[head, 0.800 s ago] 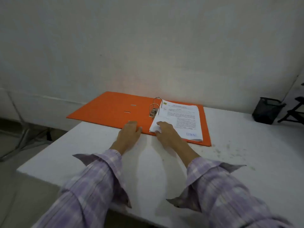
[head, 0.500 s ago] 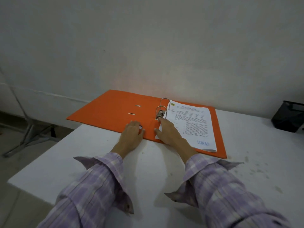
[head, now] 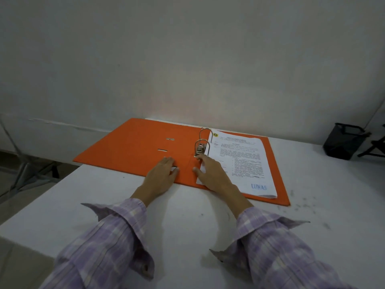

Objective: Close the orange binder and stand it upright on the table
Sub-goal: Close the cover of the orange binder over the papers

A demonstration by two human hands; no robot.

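The orange binder (head: 133, 147) lies open and flat on the white table (head: 187, 222), its left cover reaching past the table's left edge. A stack of printed papers (head: 241, 161) sits on the right cover, threaded on the metal rings (head: 203, 140). My left hand (head: 161, 177) rests flat, fingers apart, on the binder's near edge by the spine. My right hand (head: 210, 172) lies on the near left corner of the papers, with a fingertip touching the base of the ring lever. Neither hand grips anything.
A black mesh bin (head: 342, 142) stands at the table's far right beside a dark folding stand (head: 375, 149). A grey wall rises just behind the binder. Metal legs (head: 27, 170) show on the floor at the left.
My right hand slid forward along the papers' left edge up to the ring lever. The left hand stayed on the binder's near edge. The camera moved closer and turned slightly left.
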